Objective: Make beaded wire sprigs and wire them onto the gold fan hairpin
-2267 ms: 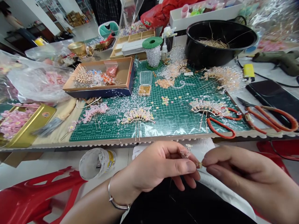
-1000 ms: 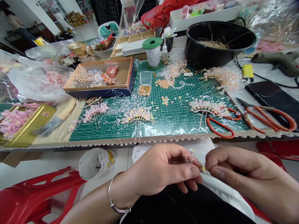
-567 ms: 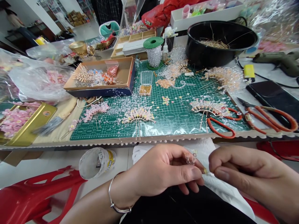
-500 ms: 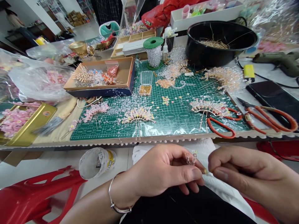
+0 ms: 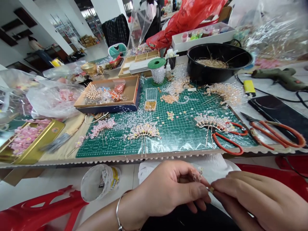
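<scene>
Over my lap, my left hand (image 5: 173,189) is closed, its thumb and forefinger pinching a small piece of beadwork. Clear beads and a pale yellow flower of the beadwork (image 5: 197,175) stick up behind the forefinger. At the pinching fingertips a tiny yellow bead (image 5: 211,189) shows. My right hand (image 5: 260,199) meets it there, its thumb and forefinger closed on the bead; its other fingers are folded and partly hidden. Beyond, on the table edge, lie a beaded hair comb (image 5: 144,131) with yellow flowers and another beaded comb (image 5: 213,123).
The green cutting mat (image 5: 178,142) carries loose clear beads and a small box of gold beads (image 5: 150,105). Orange-handled scissors (image 5: 228,144) and pliers (image 5: 276,131) lie right. A black basin (image 5: 216,72), a bead spool (image 5: 157,72) and a gold tin (image 5: 51,134) stand around.
My right hand has turned palm-down and come in to touch the bead at my left fingertips; earlier it was slightly apart. The view has tilted upward. My left hand keeps its pinch.
</scene>
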`<state>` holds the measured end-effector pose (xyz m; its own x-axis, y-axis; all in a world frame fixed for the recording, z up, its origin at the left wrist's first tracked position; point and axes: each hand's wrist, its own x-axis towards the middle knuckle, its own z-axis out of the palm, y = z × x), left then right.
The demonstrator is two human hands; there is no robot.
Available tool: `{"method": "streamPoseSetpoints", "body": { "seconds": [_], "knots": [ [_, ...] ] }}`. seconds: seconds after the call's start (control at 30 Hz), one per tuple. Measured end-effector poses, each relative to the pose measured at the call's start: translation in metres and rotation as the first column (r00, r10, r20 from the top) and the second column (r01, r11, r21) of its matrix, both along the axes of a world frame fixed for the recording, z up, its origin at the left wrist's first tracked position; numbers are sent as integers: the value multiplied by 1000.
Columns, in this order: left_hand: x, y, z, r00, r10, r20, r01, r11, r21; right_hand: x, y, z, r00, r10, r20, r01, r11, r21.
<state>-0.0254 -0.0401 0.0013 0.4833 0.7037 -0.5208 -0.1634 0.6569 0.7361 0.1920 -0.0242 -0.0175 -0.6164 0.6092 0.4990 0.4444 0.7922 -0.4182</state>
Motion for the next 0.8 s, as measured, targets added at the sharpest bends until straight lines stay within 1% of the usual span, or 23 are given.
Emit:
{"method": "streamPoseSetpoints", "body": {
  "seconds": [0.1, 0.17, 0.27, 0.4, 0.47, 0.53, 0.63, 0.7, 0.8],
  "knots": [
    [-1, 2, 1, 999, -27, -20, 27, 1000, 6, 3, 3, -5, 995, 70, 73, -70, 998, -1],
    [-3, 5, 3, 997, -63, -36, 64, 998, 21, 5, 7, -7, 991, 86, 105, -84, 996, -21],
    [-8, 10, 9, 987, -126, -96, 134, 987, 85, 8, 12, -5, 986, 104, 127, -105, 994, 3],
    [-8, 18, 15, 965, -107, -241, 154, 971, 184, 8, 17, 1, 983, 125, 136, -136, 987, 80],
    [-5, 21, 15, 959, -99, -264, 155, 967, 202, 8, 18, 3, 982, 123, 143, -136, 987, 90],
    [-2, 23, 13, 957, -112, -266, 165, 969, 184, 9, 19, 3, 981, 131, 143, -146, 984, 99],
    [2, 24, 9, 957, -127, -261, 160, 981, 108, 12, 18, 0, 974, 126, 189, -146, 985, 95],
    [3, 25, 8, 966, -125, -228, 139, 989, 47, 14, 16, -2, 972, 104, 210, -121, 991, 66],
    [5, 26, 9, 981, -112, -159, 108, 994, -34, 16, 10, -3, 981, 53, 189, -54, 999, 1]
  ]
}}
